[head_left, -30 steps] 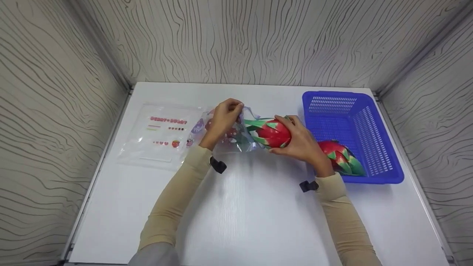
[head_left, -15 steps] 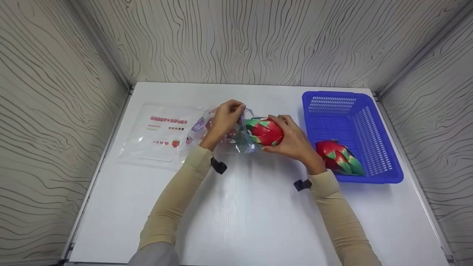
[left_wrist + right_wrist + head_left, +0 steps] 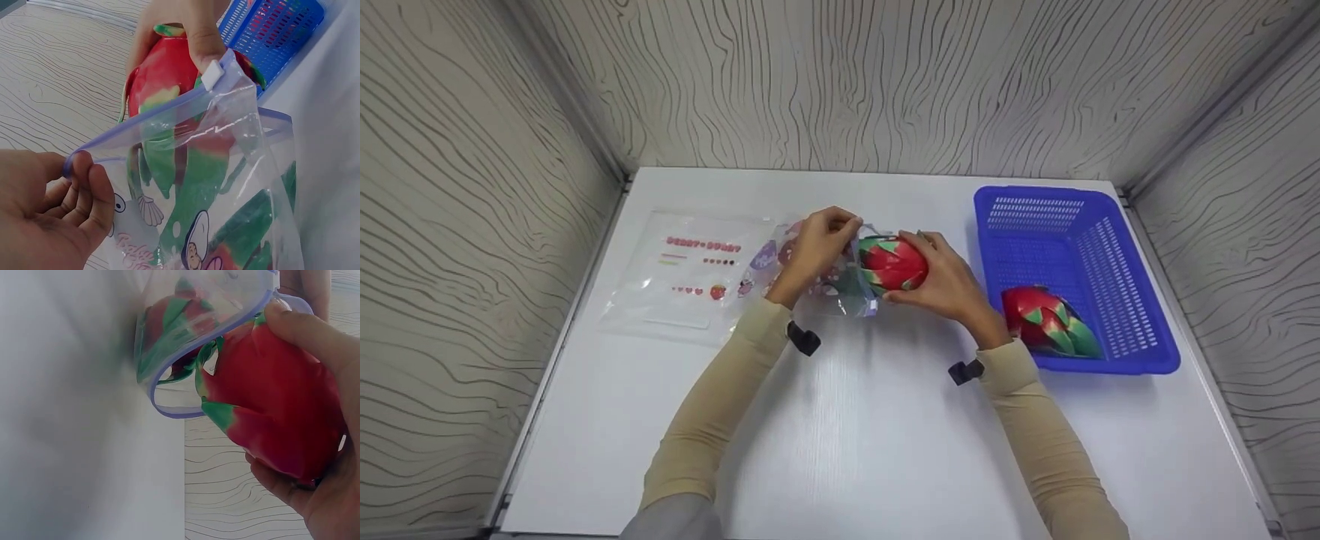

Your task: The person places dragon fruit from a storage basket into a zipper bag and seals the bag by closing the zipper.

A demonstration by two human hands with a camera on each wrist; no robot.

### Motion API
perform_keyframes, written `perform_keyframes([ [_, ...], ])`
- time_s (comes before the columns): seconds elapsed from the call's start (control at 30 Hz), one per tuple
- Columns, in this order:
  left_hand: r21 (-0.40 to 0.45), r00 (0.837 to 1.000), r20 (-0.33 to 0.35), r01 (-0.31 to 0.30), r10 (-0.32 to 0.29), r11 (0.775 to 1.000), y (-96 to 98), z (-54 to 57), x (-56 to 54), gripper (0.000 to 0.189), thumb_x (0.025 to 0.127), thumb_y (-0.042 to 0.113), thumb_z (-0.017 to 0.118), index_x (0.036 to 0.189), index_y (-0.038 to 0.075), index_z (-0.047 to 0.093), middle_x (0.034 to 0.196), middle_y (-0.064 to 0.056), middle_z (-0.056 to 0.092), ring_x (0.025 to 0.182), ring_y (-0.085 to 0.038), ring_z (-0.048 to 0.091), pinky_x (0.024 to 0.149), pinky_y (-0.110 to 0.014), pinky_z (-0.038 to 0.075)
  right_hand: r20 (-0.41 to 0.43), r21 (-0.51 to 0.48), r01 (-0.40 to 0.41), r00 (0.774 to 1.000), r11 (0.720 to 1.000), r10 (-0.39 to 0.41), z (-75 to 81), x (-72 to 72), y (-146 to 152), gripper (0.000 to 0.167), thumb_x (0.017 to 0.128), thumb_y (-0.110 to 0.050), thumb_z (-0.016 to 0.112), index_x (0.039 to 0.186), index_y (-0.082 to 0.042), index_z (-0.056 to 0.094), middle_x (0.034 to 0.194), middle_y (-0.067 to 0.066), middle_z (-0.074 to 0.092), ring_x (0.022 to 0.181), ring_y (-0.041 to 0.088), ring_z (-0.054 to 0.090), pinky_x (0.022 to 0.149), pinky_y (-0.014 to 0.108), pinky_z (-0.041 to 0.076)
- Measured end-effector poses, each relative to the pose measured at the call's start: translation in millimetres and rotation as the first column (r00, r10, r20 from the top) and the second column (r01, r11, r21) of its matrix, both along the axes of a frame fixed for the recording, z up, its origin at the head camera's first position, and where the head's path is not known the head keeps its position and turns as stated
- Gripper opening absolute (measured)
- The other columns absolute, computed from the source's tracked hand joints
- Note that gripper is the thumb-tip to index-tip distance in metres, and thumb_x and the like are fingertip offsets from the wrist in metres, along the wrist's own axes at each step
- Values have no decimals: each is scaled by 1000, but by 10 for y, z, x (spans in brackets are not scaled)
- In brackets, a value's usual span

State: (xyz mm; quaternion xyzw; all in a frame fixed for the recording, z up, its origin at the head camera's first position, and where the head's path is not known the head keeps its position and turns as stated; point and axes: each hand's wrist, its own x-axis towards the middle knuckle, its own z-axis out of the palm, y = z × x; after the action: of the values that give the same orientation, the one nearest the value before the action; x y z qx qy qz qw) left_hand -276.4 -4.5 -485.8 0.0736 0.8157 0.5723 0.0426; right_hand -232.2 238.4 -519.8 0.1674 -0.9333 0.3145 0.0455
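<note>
My left hand [image 3: 817, 244] pinches the purple rim of a clear zip bag [image 3: 135, 222] between thumb and fingers. The bag has cartoon prints and a white slider [image 3: 212, 76] at its mouth. In my right hand [image 3: 949, 281] is a red-and-green dragon fruit [image 3: 894, 264], gripped at its rounded end. Its green leaf tips are inside the bag's mouth, while the red end is still outside. Through the plastic in the right wrist view, another dragon fruit [image 3: 180, 320] shows inside the bag.
On the right stands a blue perforated basket [image 3: 1114, 364] holding one dragon fruit [image 3: 1050, 322]. A flat clear bag [image 3: 682, 270] with pink lettering lies at the left of the white table [image 3: 825, 450]. Patterned panels [image 3: 840, 82] enclose the back and sides.
My right hand has moved left with the dragon fruit, bringing its leafy end farther into the bag's mouth. The left hand has barely shifted and keeps hold of the rim.
</note>
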Motion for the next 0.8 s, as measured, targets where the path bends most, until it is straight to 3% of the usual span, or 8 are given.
perform_keyframes([
  [0.23, 62, 998, -39, 61, -58, 996, -5, -24, -11, 26, 107, 23, 66, 120, 1, 72, 102, -14, 77, 69, -9, 63, 64, -20, 56, -10, -6, 2, 1000, 1000, -2, -9, -41, -67, 105, 70, -57, 97, 157, -19, 51, 145, 16, 55, 131, 39, 63, 110, 59, 55],
  [0.43, 64, 997, -53, 60, -56, 996, 5, -36, -12, 25, 107, 23, 67, 119, 2, 72, 96, -10, 76, 66, -8, 63, 61, -20, 55, -24, -29, 9, 1000, 1000, -10, -35, -39, -144, 104, 70, -51, 98, 156, -18, 51, 143, 16, 56, 130, 38, 63, 110, 59, 55],
  [0.8, 65, 997, -62, 55, -51, 996, 19, -44, -13, 25, 107, 24, 67, 119, 3, 71, 99, -9, 74, 73, -9, 64, 64, -20, 57, -42, -24, 12, 999, 1000, -13, -48, 21, -260, 125, 71, -43, 100, 167, -15, 25, 154, 17, 54, 141, 36, 56, 115, 57, 51],
])
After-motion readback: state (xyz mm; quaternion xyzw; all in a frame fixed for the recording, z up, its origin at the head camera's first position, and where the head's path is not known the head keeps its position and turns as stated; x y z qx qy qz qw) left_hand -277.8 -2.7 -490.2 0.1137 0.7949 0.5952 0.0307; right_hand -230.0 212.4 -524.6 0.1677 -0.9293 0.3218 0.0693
